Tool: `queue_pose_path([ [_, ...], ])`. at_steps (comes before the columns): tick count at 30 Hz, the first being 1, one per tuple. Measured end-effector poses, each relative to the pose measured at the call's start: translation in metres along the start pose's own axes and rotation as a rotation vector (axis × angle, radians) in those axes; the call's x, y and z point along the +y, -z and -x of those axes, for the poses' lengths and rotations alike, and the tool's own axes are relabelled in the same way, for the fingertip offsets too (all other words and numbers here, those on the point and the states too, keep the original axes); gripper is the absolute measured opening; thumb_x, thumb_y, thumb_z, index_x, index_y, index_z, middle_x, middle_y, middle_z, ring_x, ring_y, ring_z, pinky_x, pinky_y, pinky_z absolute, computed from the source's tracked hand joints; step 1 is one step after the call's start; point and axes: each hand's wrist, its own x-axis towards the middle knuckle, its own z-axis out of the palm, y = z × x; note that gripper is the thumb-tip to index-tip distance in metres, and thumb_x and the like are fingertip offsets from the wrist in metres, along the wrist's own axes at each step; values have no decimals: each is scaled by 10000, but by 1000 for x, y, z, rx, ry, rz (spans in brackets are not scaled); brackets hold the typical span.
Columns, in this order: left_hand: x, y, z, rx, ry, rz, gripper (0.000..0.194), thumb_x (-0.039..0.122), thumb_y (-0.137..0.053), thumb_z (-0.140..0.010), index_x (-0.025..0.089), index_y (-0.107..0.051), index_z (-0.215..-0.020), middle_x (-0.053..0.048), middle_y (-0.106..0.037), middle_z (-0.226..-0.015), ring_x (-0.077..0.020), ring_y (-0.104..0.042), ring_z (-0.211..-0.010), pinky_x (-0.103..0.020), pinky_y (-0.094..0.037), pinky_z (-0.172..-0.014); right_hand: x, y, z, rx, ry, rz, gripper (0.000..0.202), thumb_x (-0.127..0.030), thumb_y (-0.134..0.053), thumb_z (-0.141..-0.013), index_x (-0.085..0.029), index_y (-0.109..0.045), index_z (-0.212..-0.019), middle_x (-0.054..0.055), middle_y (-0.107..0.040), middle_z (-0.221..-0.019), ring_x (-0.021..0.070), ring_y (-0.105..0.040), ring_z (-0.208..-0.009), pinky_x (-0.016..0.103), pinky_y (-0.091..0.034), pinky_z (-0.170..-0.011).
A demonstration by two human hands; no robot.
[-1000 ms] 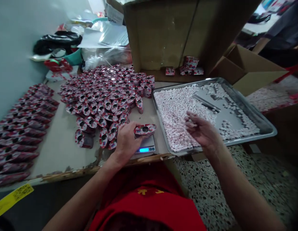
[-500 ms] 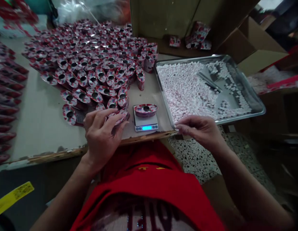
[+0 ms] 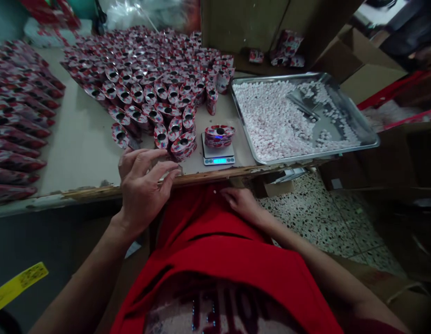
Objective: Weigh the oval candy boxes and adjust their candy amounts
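My left hand (image 3: 145, 183) hovers at the table's front edge, its thumb and fingers loosely curled and apart with nothing between them. Just beyond its fingertips stands a red-and-white printed packet (image 3: 183, 144) with an open top. Another such packet (image 3: 219, 137) is upright on a small digital scale (image 3: 218, 161) with a lit blue display. My right hand (image 3: 243, 202) is low in front of the red apron (image 3: 215, 232), below the table edge, with thumb and forefinger apart. One small white pellet (image 3: 215, 191) shows against the apron, just off those fingertips.
Many open packets (image 3: 138, 95) stand close together across the table. More packets lie in rows (image 3: 16, 153) at the left. A metal tray (image 3: 370, 141) of white pellets, with a metal scoop (image 3: 303, 106) in it, is at the right. Cardboard boxes (image 3: 366, 76) stand behind.
My right hand has moved left from the tray's near corner to the apron. My left hand has come off the packet it was touching. The view has shifted slightly.
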Motion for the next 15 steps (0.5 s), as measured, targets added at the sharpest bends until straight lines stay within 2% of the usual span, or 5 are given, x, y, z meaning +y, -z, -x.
queue_pose_path([
  [4,2,16,11,29,5,0,131,237,-785,-932,309,-777,-1040,-69,-755,-1267,-334,-666,-1231,-641,-428,-1197,-32,-14,-26,-105,-111,304,359,-226,-477,-1105,-155,-786,-1273,217,-760,-1217,380,-724,-1154,440,-541,-986],
  [9,-5,28,27,48,22,-34,184,190,-771,-922,322,-762,-1049,-66,-769,-1204,-328,-690,-1178,-649,-430,-1197,-52,-16,-39,-111,-102,348,352,-63,-509,-995,-123,-813,-1161,238,-772,-1130,365,-754,-1046,398,-556,-868],
  [11,-9,29,34,36,24,-68,175,193,-763,-930,315,-752,-1055,-68,-773,-1197,-322,-697,-1154,-639,-441,-1195,-57,2,-21,-108,-75,348,237,-125,-604,-976,-158,-816,-1076,187,-788,-1090,347,-756,-1012,371,-550,-841],
  [13,-11,29,37,28,32,-84,169,196,-759,-932,310,-749,-1057,-70,-775,-1194,-319,-698,-1141,-635,-441,-1196,-62,36,13,-11,-11,278,139,-224,-662,-982,-219,-795,-1022,95,-796,-1022,294,-751,-948,334,-543,-807],
  [15,-11,26,38,28,43,-88,162,196,-754,-934,301,-748,-1057,-79,-776,-1191,-324,-695,-1138,-639,-446,-1184,-67,81,52,310,112,24,101,-283,-672,-997,-268,-771,-1009,33,-764,-899,240,-714,-775,322,-539,-719],
])
